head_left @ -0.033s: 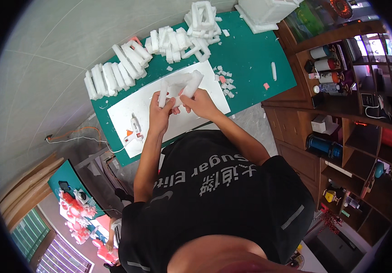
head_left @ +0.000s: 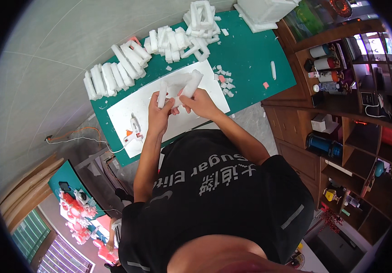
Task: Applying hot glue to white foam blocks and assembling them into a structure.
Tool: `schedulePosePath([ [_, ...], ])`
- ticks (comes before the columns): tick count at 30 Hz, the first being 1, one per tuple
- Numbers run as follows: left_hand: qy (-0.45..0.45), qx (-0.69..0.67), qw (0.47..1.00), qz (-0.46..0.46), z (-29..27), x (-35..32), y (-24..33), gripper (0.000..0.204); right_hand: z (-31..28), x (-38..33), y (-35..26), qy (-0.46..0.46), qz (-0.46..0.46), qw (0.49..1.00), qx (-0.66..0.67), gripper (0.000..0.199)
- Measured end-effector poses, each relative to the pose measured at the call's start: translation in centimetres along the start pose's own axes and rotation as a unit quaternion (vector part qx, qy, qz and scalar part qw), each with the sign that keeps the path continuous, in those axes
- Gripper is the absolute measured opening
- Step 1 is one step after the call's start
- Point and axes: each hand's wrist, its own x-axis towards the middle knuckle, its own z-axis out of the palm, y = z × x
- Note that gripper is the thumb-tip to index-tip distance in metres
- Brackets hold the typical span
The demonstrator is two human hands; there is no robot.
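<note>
Foam frame (head_left: 192,83) is held up above the white sheet (head_left: 123,113), gripped at its near side by both hands. The left hand (head_left: 157,113) reaches far with its forearm fairly straight, fingers curled about the near left corner, thumb toward the middle. The right hand (head_left: 201,105) comes in from the right on a slanting forearm, its fingers bent and grasping the near right part, thumb pointing inward. The two thumbs lie near each other.

The frame is white, four-sided and open in the middle, its thick bars matte and slightly rough. Similar bars (head_left: 109,79) lie in a row along the far left edge of the green worktop (head_left: 250,48), with more frames (head_left: 202,17) piled farther right. Small scraps (head_left: 225,83) (mostly white, one pinkish) are scattered just right of the sheet. A glue gun (head_left: 133,132), white with orange, lies on the sheet's left part.

Against the earlier frame, hardly anything differs: both hands keep the same grip, and the whole view has shifted very slightly.
</note>
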Motion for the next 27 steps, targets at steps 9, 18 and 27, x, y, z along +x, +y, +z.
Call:
schedulePosePath([
  [9,0.149,0.095,0.984,0.001,-8.5,0.0,2.8,0.022,-13.8,-0.3,1.5,0.095,0.064,0.993,-0.018,0.018],
  [18,0.035,0.395,0.918,-0.016,-4.2,1.2,-0.7,0.037,-5.0,-0.5,0.1,0.082,-0.167,0.955,-0.233,0.021],
  [27,-0.104,0.406,0.903,-0.098,-3.6,-0.1,0.0,0.039,-1.8,-0.2,-0.1,0.001,-0.113,0.963,-0.244,0.034],
])
